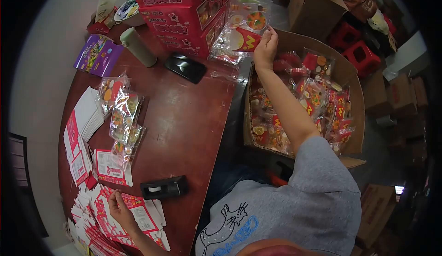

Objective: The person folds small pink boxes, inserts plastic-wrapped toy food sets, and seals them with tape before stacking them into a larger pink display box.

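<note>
My right hand [266,49] grips a clear plastic packet [248,21] by its edge; toy food pieces and a red pouch with a yellow letter show through it. It is raised beside the stacked pink boxes, near the open cardboard carton [357,117], where many similar packets [315,97] lie. Down at the left, my left hand [122,213] is over flat printed box blanks [140,212], fingers curled together; what they pinch, if anything, I cannot tell. A black tape dispenser [163,188] stands close to that hand. Several more clear packets [123,120] lie in a row on the table.
Pink boxes [172,25] are stacked at the table's far end. A black phone [185,68], a pale green bottle [138,47] and a purple box [98,54] are close by. White-and-pink flat boxes [83,122] lie along the left edge. Red stools [361,58] stand beyond the carton.
</note>
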### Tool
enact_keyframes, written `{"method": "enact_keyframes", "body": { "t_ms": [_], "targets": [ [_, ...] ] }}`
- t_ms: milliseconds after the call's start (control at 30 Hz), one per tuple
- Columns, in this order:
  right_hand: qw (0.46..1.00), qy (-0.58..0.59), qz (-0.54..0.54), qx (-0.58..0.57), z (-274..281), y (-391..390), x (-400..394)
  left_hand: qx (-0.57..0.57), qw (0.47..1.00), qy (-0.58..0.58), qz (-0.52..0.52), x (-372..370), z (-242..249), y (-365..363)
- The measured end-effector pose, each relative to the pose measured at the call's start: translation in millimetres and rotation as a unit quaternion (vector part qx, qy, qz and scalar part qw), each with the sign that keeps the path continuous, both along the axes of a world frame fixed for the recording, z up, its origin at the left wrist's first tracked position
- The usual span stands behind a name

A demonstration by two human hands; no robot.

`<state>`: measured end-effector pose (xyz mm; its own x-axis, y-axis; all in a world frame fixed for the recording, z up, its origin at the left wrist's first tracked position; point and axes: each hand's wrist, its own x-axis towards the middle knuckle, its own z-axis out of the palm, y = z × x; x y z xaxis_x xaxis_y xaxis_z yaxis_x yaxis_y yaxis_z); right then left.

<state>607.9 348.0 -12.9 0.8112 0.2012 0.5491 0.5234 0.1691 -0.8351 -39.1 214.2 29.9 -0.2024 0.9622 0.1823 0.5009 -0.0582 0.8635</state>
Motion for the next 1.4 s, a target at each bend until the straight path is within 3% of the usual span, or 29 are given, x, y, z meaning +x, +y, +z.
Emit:
{"method": "enact_keyframes", "body": {
  "t_ms": [467,567,633,767,833,967,1033,1167,1233,1300,1400],
  "targets": [
    [0.999,0.032,0.006,-0.016,-12.4,-3.6,4.7,-0.015,1.0,-0.012,-0.014,-8.4,-17.5,-0.5],
    [0.997,0.07,0.015,0.004,-16.3,6.2,11.8,-0.024,1.0,0.002,-0.014,-7.7,-19.0,-2.5],
    [0.978,0.193,0.076,-0.003,-9.3,9.9,7.9,-0.025,1.0,-0.006,-0.017,-6.7,-19.5,-4.3],
    [0.966,0.232,0.102,-0.048,5.4,6.5,-8.5,-0.029,1.0,-0.007,-0.008,-5.0,-20.2,-10.7],
    [0.949,0.27,0.161,-0.022,-7.2,13.6,-1.6,-0.028,1.0,0.009,-0.009,-5.7,-22.8,-14.5],
    [0.944,0.299,0.139,0.027,-21.6,20.6,4.2,-0.044,0.999,0.004,0.0,-12.0,-24.7,-20.3],
    [0.918,0.337,0.177,0.112,-18.0,17.0,2.1,-0.044,0.999,0.009,0.004,-16.5,-24.5,-21.8],
    [0.894,0.36,0.211,0.165,-6.5,8.7,-0.4,-0.035,0.999,-0.013,0.027,-15.3,-25.0,-23.4],
    [0.934,0.302,0.113,0.156,-5.6,18.2,-4.7,-0.03,0.999,0.005,0.039,-24.6,-28.2,-23.6],
    [0.982,0.181,0.01,-0.059,-30.1,42.7,18.9,-0.04,0.995,0.073,0.058,-32.3,-26.0,-24.7],
    [0.941,-0.053,-0.001,-0.335,-22.3,39.8,5.5,-0.032,0.992,0.105,0.055,-25.4,-6.0,-35.0]
  ]
}}
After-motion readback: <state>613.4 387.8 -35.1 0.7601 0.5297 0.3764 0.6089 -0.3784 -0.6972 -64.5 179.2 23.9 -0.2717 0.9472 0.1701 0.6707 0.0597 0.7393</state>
